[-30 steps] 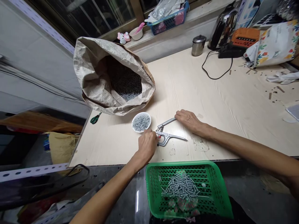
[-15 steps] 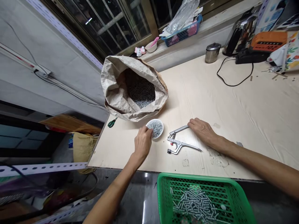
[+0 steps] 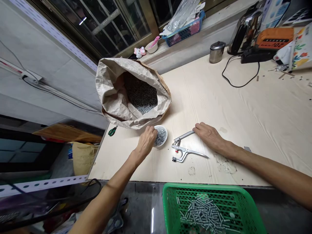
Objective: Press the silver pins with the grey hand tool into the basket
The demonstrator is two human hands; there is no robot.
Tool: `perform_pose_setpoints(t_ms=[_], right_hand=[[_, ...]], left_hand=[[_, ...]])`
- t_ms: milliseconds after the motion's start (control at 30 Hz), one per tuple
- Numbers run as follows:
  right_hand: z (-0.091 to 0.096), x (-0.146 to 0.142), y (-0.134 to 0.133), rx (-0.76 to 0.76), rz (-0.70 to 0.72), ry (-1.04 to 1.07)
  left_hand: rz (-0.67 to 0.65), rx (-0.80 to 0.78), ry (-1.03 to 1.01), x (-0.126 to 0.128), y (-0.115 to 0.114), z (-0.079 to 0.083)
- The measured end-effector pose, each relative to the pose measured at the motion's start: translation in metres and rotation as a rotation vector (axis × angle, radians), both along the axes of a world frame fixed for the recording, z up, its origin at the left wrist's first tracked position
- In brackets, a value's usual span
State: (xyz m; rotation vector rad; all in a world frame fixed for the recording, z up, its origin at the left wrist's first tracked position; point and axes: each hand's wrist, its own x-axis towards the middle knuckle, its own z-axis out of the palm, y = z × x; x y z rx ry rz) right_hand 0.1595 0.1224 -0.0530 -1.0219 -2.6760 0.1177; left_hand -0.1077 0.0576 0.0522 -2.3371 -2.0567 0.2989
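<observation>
My left hand (image 3: 145, 142) is at the left rim of a small white bowl (image 3: 166, 140), its fingers bent and closed; whatever lies between the fingertips is hidden. Small silver screws (image 3: 161, 136) fill this bowl. To its right, snap fastener pliers (image 3: 186, 151) lie on the tabletop with their jaws apart, showing a spring and a red tip. The end of the upper handle is in the closed fingers of my right hand (image 3: 208, 134). Behind the bowl stands an open woven sack (image 3: 110, 97) with many dark and silver screws inside.
A green plastic basket (image 3: 167, 208) holding silver screws (image 3: 204, 213) is below the table's front edge. Green-handled scissors (image 3: 112, 131) lie near the left edge. Farther back are a lidded metal pot (image 3: 216, 52), a kettle (image 3: 246, 29), a black cord and an orange box (image 3: 275, 39).
My left hand has moved slightly back and left, from over the screws to the bowl's left rim. My right hand stays on the pliers' handle. The whole view has shifted a little.
</observation>
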Motion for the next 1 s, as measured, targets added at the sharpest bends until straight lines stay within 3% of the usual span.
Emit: perform_pose_setpoints(t_ms=[100, 200, 300, 400, 533, 1000], right_hand=[[-0.001, 0.002, 0.003, 0.022, 0.040, 0.014], [0.001, 0.004, 0.003, 0.088, 0.050, 0.029], [0.009, 0.006, 0.000, 0.216, 0.055, 0.042], [0.020, 0.008, -0.004, 0.351, 0.049, 0.064], [0.032, 0.008, -0.008, 0.445, 0.032, 0.073], [0.033, 0.006, -0.008, 0.472, 0.006, 0.087]], left_hand=[[0.142, 0.168, -0.460, 0.014, -0.022, -0.002], [0.417, 0.046, -0.931, 0.036, -0.051, -0.015], [0.644, -0.016, -1.175, 0.052, -0.073, -0.034], [0.730, 0.029, -1.230, 0.057, -0.081, -0.047], [0.754, 0.016, -1.245, 0.057, -0.082, -0.053], [0.710, -0.022, -1.165, 0.056, -0.082, -0.062]])
